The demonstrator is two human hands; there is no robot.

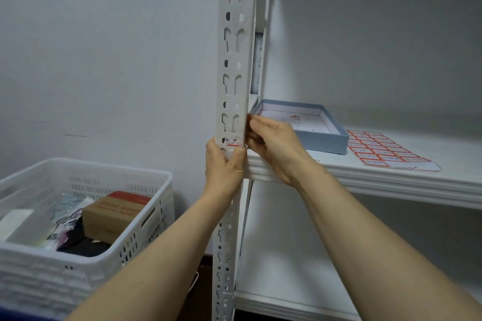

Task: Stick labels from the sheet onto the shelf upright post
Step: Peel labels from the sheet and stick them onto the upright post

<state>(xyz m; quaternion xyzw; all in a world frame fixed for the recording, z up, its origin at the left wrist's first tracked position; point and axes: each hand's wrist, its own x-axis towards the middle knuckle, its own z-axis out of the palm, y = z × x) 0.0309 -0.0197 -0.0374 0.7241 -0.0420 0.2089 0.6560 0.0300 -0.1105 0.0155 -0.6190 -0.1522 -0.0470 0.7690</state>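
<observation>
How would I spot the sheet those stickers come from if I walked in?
Look at the white shelf right of the perforated upright post. A shallow blue box sits on it; the label sheet lies flat just right of that box. It is the only thing gridded with small red-bordered rectangles.

The post stands at the shelf's left front corner. Left hand grips the post's front; right hand touches its right side. On the shelf, a box sits just behind the right hand, with the label sheet to the right of it. A basket sits lower left of the post.
</observation>
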